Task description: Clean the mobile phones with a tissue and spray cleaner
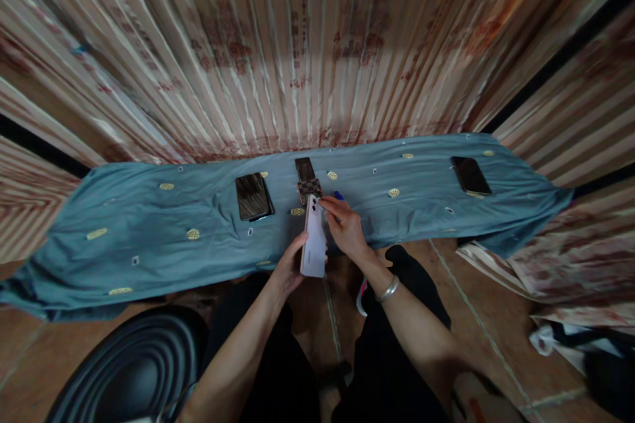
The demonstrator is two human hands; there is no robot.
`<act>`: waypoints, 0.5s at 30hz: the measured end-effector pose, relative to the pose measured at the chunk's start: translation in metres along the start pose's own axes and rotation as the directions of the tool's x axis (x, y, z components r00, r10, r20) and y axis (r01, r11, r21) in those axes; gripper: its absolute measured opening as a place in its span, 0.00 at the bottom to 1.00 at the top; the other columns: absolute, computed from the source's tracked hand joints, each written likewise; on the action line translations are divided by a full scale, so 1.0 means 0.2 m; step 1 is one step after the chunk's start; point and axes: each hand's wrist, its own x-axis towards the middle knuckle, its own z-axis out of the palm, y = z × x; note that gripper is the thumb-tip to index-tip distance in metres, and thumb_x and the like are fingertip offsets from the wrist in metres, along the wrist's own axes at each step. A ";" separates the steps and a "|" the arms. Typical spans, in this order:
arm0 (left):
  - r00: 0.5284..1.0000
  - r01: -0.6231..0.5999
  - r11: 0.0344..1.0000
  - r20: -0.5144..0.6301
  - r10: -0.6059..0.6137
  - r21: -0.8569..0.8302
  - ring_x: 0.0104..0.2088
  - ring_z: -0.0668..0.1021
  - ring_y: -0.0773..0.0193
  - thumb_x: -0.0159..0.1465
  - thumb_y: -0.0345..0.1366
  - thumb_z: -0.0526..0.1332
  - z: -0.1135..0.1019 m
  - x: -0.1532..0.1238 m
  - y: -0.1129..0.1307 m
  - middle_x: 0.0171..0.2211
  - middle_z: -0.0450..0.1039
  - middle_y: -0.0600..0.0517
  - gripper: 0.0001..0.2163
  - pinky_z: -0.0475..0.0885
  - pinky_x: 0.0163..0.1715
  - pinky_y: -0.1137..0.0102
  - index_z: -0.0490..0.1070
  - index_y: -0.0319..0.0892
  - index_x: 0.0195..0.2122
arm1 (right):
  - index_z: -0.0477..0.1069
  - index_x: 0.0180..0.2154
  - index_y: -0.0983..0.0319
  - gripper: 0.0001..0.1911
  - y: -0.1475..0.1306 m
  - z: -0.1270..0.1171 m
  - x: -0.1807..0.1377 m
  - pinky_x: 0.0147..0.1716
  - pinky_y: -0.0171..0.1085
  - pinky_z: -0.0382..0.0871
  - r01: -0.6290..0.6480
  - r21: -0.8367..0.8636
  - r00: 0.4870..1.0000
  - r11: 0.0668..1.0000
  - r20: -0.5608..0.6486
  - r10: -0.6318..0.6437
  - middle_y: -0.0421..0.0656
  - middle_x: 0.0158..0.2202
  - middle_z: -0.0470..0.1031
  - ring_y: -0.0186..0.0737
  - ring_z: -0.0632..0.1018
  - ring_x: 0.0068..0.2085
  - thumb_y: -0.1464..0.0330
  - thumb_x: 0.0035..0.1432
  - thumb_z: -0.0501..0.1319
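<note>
A pale lilac smartphone [313,244] is held over the near edge of the cloth, its back with the camera lenses facing up. My left hand [290,263] is closed around its lower part, thumb on the left side. My right hand [344,228] has its fingers pinched together at the phone's upper right edge, beside the lenses. Whatever small thing these fingers may hold is hidden. A small blue object [338,195] shows just beyond the right knuckles; whether the hand touches it, I cannot tell. Just past the phone's top lies a checkered flat item [309,190].
A blue-green patterned cloth [218,254] covers the long, narrow surface. On it lie a small dark flat item [304,168], stacked dark phones [252,196] on the left and a black phone [470,176] far right. Pleated curtains [307,46] stand behind. A black ribbed stool [133,370] is lower left.
</note>
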 end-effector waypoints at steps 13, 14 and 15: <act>0.994 -0.103 0.992 0.031 0.106 -0.076 0.26 0.81 0.61 0.62 0.42 0.65 -0.04 0.01 0.03 0.29 0.80 0.48 0.13 0.80 0.33 0.65 0.75 0.37 0.43 | 0.79 0.52 0.55 0.22 0.00 0.05 -0.07 0.59 0.49 0.73 0.023 -0.044 0.998 0.999 0.058 -0.021 0.46 0.55 0.79 0.45 0.79 0.55 0.76 0.63 0.56; 0.993 -0.114 0.989 0.013 0.116 -0.094 0.26 0.81 0.61 0.63 0.41 0.64 -0.04 0.02 0.03 0.30 0.81 0.49 0.13 0.80 0.35 0.64 0.75 0.38 0.43 | 0.79 0.53 0.55 0.22 -0.01 0.05 -0.08 0.58 0.50 0.74 0.037 -0.042 0.997 0.998 0.071 -0.034 0.46 0.56 0.79 0.45 0.79 0.55 0.76 0.63 0.56; 0.992 -0.123 0.986 -0.008 0.123 -0.110 0.26 0.81 0.61 0.64 0.41 0.64 -0.04 0.02 0.04 0.30 0.81 0.49 0.12 0.81 0.36 0.63 0.75 0.38 0.43 | 0.78 0.53 0.55 0.22 -0.02 0.06 -0.10 0.58 0.49 0.74 0.051 -0.036 0.995 0.998 0.084 -0.048 0.46 0.56 0.79 0.46 0.78 0.56 0.76 0.64 0.55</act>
